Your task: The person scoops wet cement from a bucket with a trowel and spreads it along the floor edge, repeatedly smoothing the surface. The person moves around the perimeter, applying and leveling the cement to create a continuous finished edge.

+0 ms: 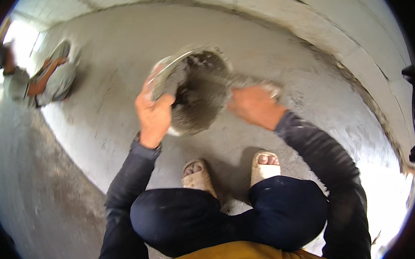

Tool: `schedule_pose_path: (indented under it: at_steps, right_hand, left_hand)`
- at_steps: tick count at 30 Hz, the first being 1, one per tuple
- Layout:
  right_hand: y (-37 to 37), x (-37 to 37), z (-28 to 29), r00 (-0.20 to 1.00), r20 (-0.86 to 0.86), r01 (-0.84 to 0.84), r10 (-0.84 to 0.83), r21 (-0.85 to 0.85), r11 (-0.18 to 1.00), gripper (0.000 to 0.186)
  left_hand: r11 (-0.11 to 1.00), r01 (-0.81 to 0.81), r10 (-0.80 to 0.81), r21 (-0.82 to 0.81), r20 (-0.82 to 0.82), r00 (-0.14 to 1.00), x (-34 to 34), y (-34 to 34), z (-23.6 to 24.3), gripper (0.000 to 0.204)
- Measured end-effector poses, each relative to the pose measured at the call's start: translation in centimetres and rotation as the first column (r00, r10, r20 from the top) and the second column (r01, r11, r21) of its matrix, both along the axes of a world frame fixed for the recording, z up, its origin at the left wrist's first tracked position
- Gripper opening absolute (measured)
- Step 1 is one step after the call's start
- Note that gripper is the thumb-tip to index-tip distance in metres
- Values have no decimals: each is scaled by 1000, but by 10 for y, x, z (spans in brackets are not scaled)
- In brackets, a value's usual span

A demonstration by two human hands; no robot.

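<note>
Pinching the left rim of a round bucket (176, 130), my left hand (153, 114) had its thumb along the edge near the mouth and its other fingers behind the wall, mostly out of sight. The bucket stood between my two hands, in front of the sandals (199, 181), its mouth tilted toward my head camera. From my remote post I could not tell whether its base touched the floor (117, 49).

My right hand (256, 105) was beside the right rim, its fingers apparently curled round a grey-smeared tool (260, 81) reaching toward the mouth. Blur hid the tool's exact shape and how tightly I held it.

Thick grey mix (196, 109) coated the inside, so I judged the bucket weighty for its size and lopsided when tipped, with the load sagging to its lower side. The mix looked wet and pasty, soft but clinging; the wall seemed stiff enough to bear a pinch. A smeared rim would be slippery, so I rated the cleanest stretch of edge, thumb hooked over and fingers spread beneath, as the surest hold. The tool I would have taken well back, away from the wet end.
</note>
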State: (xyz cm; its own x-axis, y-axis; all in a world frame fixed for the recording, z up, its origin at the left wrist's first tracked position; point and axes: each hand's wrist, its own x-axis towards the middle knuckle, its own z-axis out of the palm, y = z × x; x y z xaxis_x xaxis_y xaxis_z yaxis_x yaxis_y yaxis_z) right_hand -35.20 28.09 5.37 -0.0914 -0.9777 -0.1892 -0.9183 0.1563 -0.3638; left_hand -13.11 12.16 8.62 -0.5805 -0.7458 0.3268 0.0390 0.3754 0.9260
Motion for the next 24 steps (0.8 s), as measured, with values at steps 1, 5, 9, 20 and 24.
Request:
schedule_pose_path:
  at_steps: [1,5,9,20,24]
  right_hand:
    - [3,3,-12,983,164,73,-89,99,992,42]
    - [30,15,-58,808,565,93,-164,151,984,49]
    - [54,13,-72,580,803,28,-139,151,988,48]
    - [106,-65,-64,-94,955,-22,-280,279,960,41]
    - [123,-152,-74,515,788,468,-337,71,881,49]
  left_hand:
    - [996,55,-57,-72,-20,998,-7,3,2,64]
    - [967,154,-132,-203,118,984,-15,16,11,66]
    - [989,114,-120,91,66,991,-20,26,6,65]
    - [750,-278,289,600,82,954,-1,0,-24,49]
    - [691,-386,375,611,153,914,19,-18,-34,45]
